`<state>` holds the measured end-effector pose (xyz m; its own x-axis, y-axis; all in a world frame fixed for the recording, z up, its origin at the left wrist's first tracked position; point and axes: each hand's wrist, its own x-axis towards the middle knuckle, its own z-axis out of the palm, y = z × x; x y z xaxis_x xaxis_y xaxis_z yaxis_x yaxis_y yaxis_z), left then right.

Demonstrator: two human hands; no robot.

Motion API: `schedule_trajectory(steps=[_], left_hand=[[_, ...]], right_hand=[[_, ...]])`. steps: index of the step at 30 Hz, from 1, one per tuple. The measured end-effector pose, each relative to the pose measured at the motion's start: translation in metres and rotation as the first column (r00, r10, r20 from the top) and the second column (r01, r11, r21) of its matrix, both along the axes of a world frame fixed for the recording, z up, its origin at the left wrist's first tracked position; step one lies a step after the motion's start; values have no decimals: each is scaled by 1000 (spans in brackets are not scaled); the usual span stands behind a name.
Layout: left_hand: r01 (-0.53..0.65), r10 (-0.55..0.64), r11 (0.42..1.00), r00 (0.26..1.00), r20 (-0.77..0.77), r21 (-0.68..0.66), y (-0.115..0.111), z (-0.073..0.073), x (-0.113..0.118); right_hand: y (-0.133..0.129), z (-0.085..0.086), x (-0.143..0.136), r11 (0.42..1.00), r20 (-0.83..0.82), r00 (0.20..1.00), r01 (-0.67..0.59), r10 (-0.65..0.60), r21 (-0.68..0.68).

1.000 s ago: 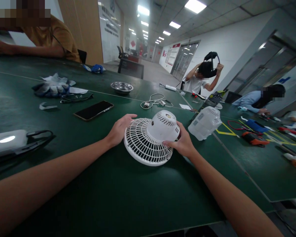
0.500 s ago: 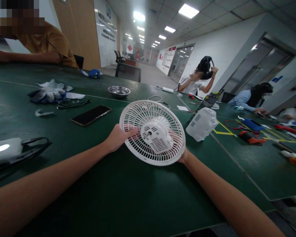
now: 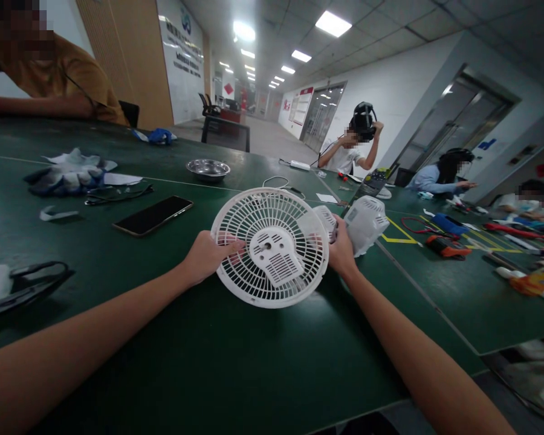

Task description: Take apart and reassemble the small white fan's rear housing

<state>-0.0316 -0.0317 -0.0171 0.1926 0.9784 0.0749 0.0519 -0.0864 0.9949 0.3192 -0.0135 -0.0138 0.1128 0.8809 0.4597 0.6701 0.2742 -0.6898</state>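
Observation:
A round white fan grille (image 3: 278,257) with a slotted hub is tilted up above the green table. My left hand (image 3: 204,257) is closed on its left rim, the thumb lying over the ribs. Just past the right rim, my right hand (image 3: 342,249) grips a small white vented plastic cover (image 3: 325,220), partly hidden behind the grille. Some of that hand's fingers are out of sight. Close behind the right hand, a larger whitish plastic housing (image 3: 367,223) stands on the table.
A phone (image 3: 154,215), a metal bowl (image 3: 207,170) and work gloves (image 3: 68,174) lie on the left half of the table (image 3: 236,368). To the right are an orange meter (image 3: 448,246) and other tools. Several people sit around the table.
The white cover has come away from behind the grille's hub and moved right with my right hand. The grille now faces me more squarely. The view has shifted slightly right.

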Motion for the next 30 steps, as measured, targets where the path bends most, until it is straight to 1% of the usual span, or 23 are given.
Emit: schedule_trajectory(steps=[2, 3, 6, 7, 9, 10, 11, 12, 13, 14, 15, 16, 17, 18, 20, 21, 22, 24, 27, 30], left_hand=[[7, -7, 1000, 1000, -3, -22, 1, 0, -1], [5, -5, 999, 1000, -3, -32, 1, 0, -1], [-26, 28, 998, 999, 19, -64, 2, 1, 0], [-39, 41, 996, 999, 32, -82, 2, 1, 1], [-52, 58, 992, 997, 47, -117, 2, 2, 2], [-50, 57, 991, 997, 50, -127, 3, 3, 2], [-44, 51, 991, 997, 53, -130, 3, 3, 2], [-34, 42, 991, 998, 57, -129, 3, 3, 2], [-25, 33, 992, 998, 60, -127, 3, 4, 1], [-16, 24, 992, 998, 62, -128, 3, 4, 1], [-11, 20, 992, 998, 62, -129, 3, 3, 0], [-10, 18, 991, 998, 62, -132, 3, 3, 0], [-9, 17, 991, 998, 61, -133, 4, 3, -1], [-5, 13, 991, 998, 60, -133, 4, 2, -1], [6, 0, 992, 999, 53, -124, 5, 0, -2], [14, -8, 993, 999, 50, -118, 5, -1, -3], [22, -16, 993, 999, 50, -114, 6, -2, -3], [36, -30, 993, 998, 57, -114, 8, -4, -4], [41, -32, 991, 997, 71, -124, 8, -5, -4], [27, -22, 993, 999, 40, -113, 8, -4, -4]], right_hand=[[4, 0, 17, 991, 180, 975, 129, -131, 26], [5, -1, 22, 986, 245, 955, 167, -166, 18], [7, -3, 25, 981, 346, 923, 189, -166, -34], [7, -2, 24, 982, 363, 917, 186, -167, -18], [5, 5, 25, 974, 385, 895, 201, -225, 100], [4, 10, 27, 953, 382, 876, 236, -294, 191], [3, 16, 31, 915, 362, 851, 288, -381, 284], [3, 22, 37, 864, 326, 821, 351, -469, 362], [3, 25, 45, 806, 272, 787, 424, -553, 412], [4, 28, 53, 760, 218, 759, 494, -614, 421], [5, 28, 62, 731, 167, 739, 558, -653, 392], [7, 26, 70, 721, 123, 731, 605, -671, 337], [10, 22, 77, 734, 91, 742, 623, -664, 270], [14, 17, 84, 761, 64, 768, 615, -638, 209], [21, 5, 92, 818, 15, 821, 566, -570, 103], [24, 0, 95, 834, -5, 835, 550, -550, 55], [27, -5, 96, 836, -19, 836, 548, -548, 9], [31, -11, 97, 818, -27, 819, 571, -574, -66], [34, -13, 97, 794, -23, 795, 603, -606, -76], [33, -6, 97, 768, -47, 767, 640, -640, -28]])
